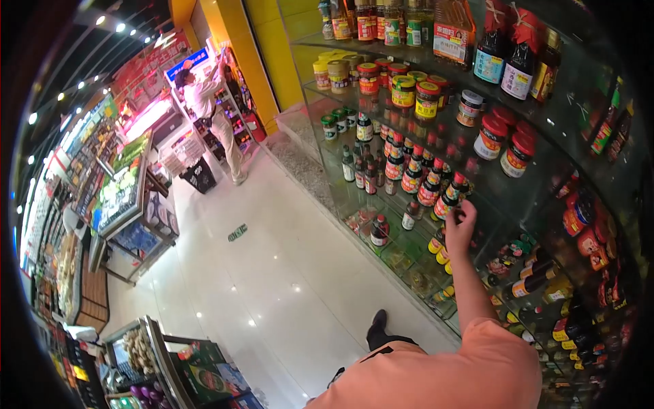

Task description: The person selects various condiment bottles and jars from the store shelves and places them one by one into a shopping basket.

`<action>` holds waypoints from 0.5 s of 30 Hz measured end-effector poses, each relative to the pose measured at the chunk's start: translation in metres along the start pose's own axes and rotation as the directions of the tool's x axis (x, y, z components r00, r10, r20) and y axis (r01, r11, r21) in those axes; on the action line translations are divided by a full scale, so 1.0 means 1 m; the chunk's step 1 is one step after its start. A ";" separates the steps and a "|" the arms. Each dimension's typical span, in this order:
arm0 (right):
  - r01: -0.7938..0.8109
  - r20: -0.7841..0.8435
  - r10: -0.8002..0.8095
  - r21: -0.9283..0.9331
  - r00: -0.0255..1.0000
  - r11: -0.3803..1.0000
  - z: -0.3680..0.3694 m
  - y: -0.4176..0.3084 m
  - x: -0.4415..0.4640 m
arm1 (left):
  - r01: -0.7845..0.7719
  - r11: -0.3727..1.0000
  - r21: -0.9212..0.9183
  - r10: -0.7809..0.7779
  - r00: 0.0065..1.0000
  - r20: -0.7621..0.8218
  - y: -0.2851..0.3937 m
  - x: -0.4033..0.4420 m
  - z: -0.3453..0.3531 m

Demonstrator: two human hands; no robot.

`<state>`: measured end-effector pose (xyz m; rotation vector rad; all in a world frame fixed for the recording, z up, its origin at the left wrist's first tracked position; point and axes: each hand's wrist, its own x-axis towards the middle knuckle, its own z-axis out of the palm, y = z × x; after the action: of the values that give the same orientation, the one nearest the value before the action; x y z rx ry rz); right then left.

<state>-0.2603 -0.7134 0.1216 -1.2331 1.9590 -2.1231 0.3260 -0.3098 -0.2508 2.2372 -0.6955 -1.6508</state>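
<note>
My right hand (463,223) reaches out to a glass shelf, its fingers curled in against a sauce bottle (447,198) with a red cap and a colourful label. The bottle stands at the near end of a row of similar sauce bottles (411,176). Part of its lower right side is hidden behind my fingers. Below my hand are small yellow-labelled bottles (437,240) and a small dark bottle (410,215). My left hand is out of view.
Red-lidded jars (490,136) stand on the shelf above, with dark bottles (519,61) higher up. Across the tiled floor (272,293) are produce stands (126,198). A person (211,102) stands at a far display beside a black bin (197,176).
</note>
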 end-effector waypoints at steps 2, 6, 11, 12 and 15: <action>0.000 -0.118 -0.013 -0.109 0.993 0.994 0.019 0.007 0.022 | 0.004 1.000 -0.021 -0.004 1.000 -0.007 0.038 0.008 -0.002; -0.069 -0.158 0.064 -0.031 0.985 0.997 0.054 0.059 0.053 | 0.028 0.985 -0.171 -0.035 0.999 -0.041 0.120 0.042 -0.017; 0.078 -0.202 -0.096 -0.096 0.975 0.992 0.071 0.070 0.079 | 0.050 0.946 -0.321 -0.065 0.997 -0.037 0.213 0.081 -0.024; 0.053 -0.181 -0.067 -0.079 0.981 0.996 0.067 0.080 0.082 | 0.043 0.953 -0.299 -0.052 0.998 -0.023 0.228 0.089 -0.023; -0.050 -0.117 0.048 -0.009 0.992 0.999 0.056 0.091 0.082 | 0.013 0.990 -0.138 -0.004 0.998 0.067 0.281 0.114 -0.017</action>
<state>-0.3316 -0.8211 0.0838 -1.0734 2.0271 -2.2110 0.3082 -0.6090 -0.2017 2.1013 -0.5689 -1.7285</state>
